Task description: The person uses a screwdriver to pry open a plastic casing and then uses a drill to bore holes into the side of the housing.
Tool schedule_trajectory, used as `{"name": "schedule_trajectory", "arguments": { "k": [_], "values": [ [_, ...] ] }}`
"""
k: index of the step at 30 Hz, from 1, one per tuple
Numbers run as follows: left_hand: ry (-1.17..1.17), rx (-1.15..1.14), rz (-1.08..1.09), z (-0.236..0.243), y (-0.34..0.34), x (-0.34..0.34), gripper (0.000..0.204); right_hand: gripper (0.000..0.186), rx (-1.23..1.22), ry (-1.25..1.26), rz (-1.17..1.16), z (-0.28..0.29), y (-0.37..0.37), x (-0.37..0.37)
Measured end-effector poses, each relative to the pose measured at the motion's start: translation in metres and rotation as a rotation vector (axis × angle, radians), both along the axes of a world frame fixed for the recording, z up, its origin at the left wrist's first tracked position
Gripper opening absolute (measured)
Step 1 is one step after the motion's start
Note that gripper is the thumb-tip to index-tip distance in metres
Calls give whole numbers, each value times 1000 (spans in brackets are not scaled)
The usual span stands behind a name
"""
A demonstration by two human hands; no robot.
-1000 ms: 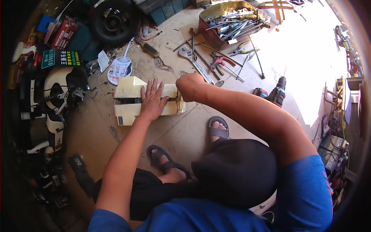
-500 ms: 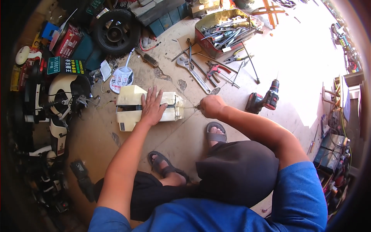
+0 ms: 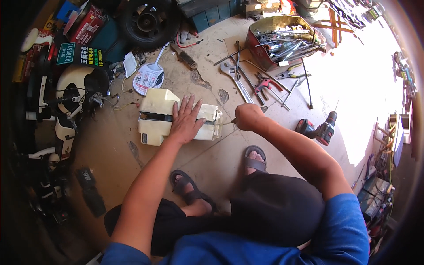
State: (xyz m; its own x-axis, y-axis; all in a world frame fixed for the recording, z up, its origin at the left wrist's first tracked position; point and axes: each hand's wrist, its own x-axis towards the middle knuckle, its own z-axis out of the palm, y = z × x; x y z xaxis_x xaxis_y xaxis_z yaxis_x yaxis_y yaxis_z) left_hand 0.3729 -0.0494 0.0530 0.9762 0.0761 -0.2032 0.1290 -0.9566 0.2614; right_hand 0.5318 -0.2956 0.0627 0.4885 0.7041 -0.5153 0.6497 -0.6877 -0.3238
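A cream plastic case [image 3: 152,100] lies on the floor in front of me, with a dark lengthwise gap along its middle. My left hand [image 3: 187,122] rests flat on its top, fingers stretched out. Off the case's right end, my right hand [image 3: 248,117] is closed in a fist around a screwdriver [image 3: 229,122]. The thin shaft points left to that end, but the fist hides the handle. I cannot tell whether the tip sits in a screw.
Beyond my right hand lie an adjustable wrench [image 3: 236,81], red-handled pliers [image 3: 265,85] and a cordless drill [image 3: 320,130]. A metal bin [image 3: 260,55] full of tools stands farther back. Left are a wheel [image 3: 148,22], a wire brush [image 3: 185,57] and a white scooter part [image 3: 73,86].
The whole view has shifted, so floor items appear farther right and slightly higher. My left hand stays flat on the case, and my right hand keeps its grip at the same end.
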Motion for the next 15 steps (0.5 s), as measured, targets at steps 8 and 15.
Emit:
{"name": "schedule_trajectory", "arguments": {
  "k": [8, 15],
  "values": [
    [-64, -11, 44, 2, 9, -8, 73, 22, 305, 59, -294, 125, -66, -39],
    [-71, -50, 44, -2, 3, -2, 73, 21, 269, -99, -7, 166, -35, -44]
  ]
}}
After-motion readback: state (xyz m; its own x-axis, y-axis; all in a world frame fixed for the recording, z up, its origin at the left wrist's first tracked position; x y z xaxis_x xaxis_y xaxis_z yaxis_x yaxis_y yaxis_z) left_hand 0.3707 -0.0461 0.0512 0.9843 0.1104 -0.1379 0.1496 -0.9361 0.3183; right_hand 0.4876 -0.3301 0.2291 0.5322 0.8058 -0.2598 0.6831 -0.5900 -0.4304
